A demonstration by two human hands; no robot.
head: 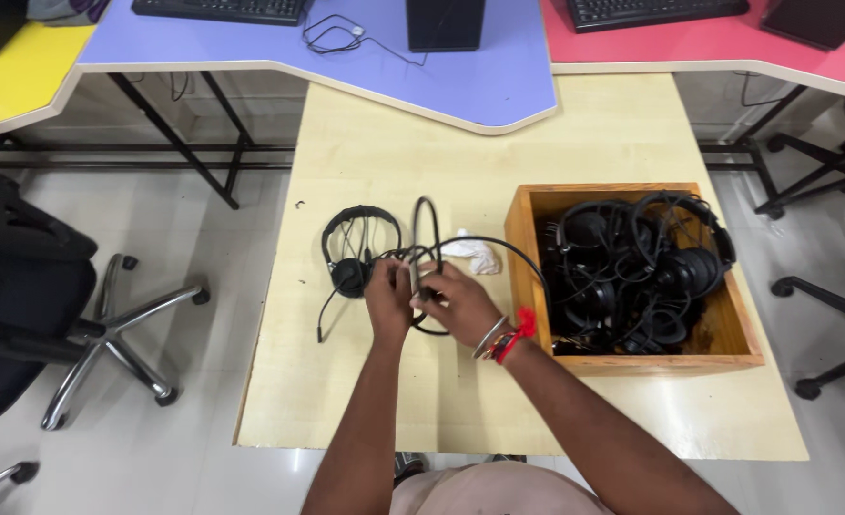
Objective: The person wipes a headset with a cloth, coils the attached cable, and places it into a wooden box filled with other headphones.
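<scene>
Gripping the black headset cable (434, 250) at frame centre, left hand (387, 303) and right hand (460, 305) fingers clamped on it; headset (354, 257) lies just left on worktop (394, 162). Keep loops even, untwisted.

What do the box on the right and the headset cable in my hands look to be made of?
Box: looks like wood with a glossy orange-brown varnish; thick plank walls show faint grain. Cable: thin, black, probably rubber or plastic sheathed; it bends in loose loops between the left hand and right hand.
</scene>
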